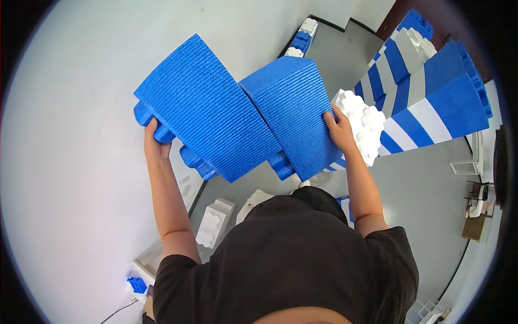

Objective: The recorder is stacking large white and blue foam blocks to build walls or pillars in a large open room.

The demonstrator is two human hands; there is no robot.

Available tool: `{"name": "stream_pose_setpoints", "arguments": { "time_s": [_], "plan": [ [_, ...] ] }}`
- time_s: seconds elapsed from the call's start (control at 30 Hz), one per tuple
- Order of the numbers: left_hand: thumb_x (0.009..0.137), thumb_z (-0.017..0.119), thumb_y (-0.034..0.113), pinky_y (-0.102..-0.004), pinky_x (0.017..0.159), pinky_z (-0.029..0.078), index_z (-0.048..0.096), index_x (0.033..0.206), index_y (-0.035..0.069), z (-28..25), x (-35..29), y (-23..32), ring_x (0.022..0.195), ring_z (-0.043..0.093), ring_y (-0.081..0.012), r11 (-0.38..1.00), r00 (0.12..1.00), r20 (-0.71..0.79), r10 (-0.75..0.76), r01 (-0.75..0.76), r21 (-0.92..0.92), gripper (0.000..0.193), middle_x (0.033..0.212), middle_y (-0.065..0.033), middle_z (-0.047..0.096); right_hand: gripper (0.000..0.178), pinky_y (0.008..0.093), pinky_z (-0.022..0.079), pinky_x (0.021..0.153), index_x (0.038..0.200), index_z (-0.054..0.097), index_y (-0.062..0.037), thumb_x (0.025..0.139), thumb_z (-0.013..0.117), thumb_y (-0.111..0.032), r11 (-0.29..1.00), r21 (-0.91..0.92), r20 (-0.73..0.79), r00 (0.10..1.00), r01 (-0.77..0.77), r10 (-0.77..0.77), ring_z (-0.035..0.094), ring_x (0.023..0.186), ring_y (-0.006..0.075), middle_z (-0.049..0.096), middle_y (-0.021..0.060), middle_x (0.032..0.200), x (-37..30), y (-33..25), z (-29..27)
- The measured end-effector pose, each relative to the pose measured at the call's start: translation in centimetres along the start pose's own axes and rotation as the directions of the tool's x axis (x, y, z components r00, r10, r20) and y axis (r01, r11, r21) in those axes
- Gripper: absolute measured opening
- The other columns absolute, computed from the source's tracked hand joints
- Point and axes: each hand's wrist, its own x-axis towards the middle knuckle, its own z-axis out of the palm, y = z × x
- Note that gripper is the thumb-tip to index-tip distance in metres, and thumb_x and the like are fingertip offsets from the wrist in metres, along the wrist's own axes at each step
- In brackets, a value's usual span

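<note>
Two large blue foam building blocks with ribbed faces are up in front of me, tilted and side by side, meeting along a slanted seam. My left hand [157,141] is closed around a stud at the lower left edge of the left blue block [205,108]. My right hand [341,129] grips the right side of the right blue block [294,110], thumb on its ribbed face. Just behind that hand is a white studded block [362,121]. I cannot tell whether the two blue blocks are joined; their far sides are hidden.
Tall stacks of blue and white blocks [440,105] stand at the right. A lower blue and white row [302,40] lies farther off by the wall. A white block [215,222] rests on the grey floor near my left side. A white wall [81,135] runs along the left.
</note>
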Motion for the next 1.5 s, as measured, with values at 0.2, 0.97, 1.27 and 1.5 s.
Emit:
{"name": "stream_pose_setpoints", "arguments": {
  "time_s": [0.2,0.97,1.27,1.5],
  "plan": [
    [0.088,0.049,0.057,-0.0475,0.107,0.027,0.024,0.144,0.014,2.1,-0.9,-0.2,0.127,0.039,-0.0317,0.995,0.992,0.128,0.013,0.0,-0.1,0.075,0.139,-0.0117,0.041,0.039,0.0229,0.047,0.074,0.124,0.054,-0.0007,0.093,0.058,-0.024,0.998,-0.055,-0.112,0.993,-0.03,0.024,0.059,0.083,0.0109,0.065,0.0097,0.094,-1.5,-3.2,-1.0],
    [0.072,0.076,0.035,-0.0404,0.103,0.036,0.031,0.14,0.005,2.2,-7.4,-4.4,0.122,0.046,-0.0237,0.954,0.873,0.386,-0.299,0.272,0.124,0.088,0.133,-0.0092,0.048,0.042,0.025,0.041,0.083,0.118,0.056,-0.0009,0.097,0.049,-0.036,0.998,-0.048,-0.128,0.991,-0.046,0.04,0.054,0.091,0.012,0.062,0.0064,0.101,-4.7,-7.1,-2.1],
    [0.072,0.077,0.028,-0.0401,0.099,0.041,0.033,0.138,0.001,3.7,-8.4,-3.1,0.119,0.049,-0.025,0.963,0.909,0.318,-0.269,0.247,0.11,0.084,0.13,-0.0124,0.05,0.048,0.025,0.04,0.087,0.121,0.056,0.0031,0.098,0.046,-0.038,0.993,-0.047,-0.125,0.987,-0.111,0.104,0.056,0.097,0.0145,0.063,0.009,0.106,-2.6,-6.5,-2.4],
    [0.068,0.081,0.02,-0.0445,0.101,0.04,0.007,0.146,0.012,3.8,-7.6,-3.0,0.125,0.043,-0.0284,0.926,0.852,0.365,-0.376,0.333,0.177,0.108,0.136,-0.0152,0.041,0.049,0.0253,0.042,0.084,0.119,0.058,0.0026,0.096,0.049,-0.039,0.989,-0.107,-0.166,0.983,-0.1,0.081,0.057,0.093,0.0145,0.064,0.0101,0.104,-1.5,-5.6,-3.0]
  ]
}}
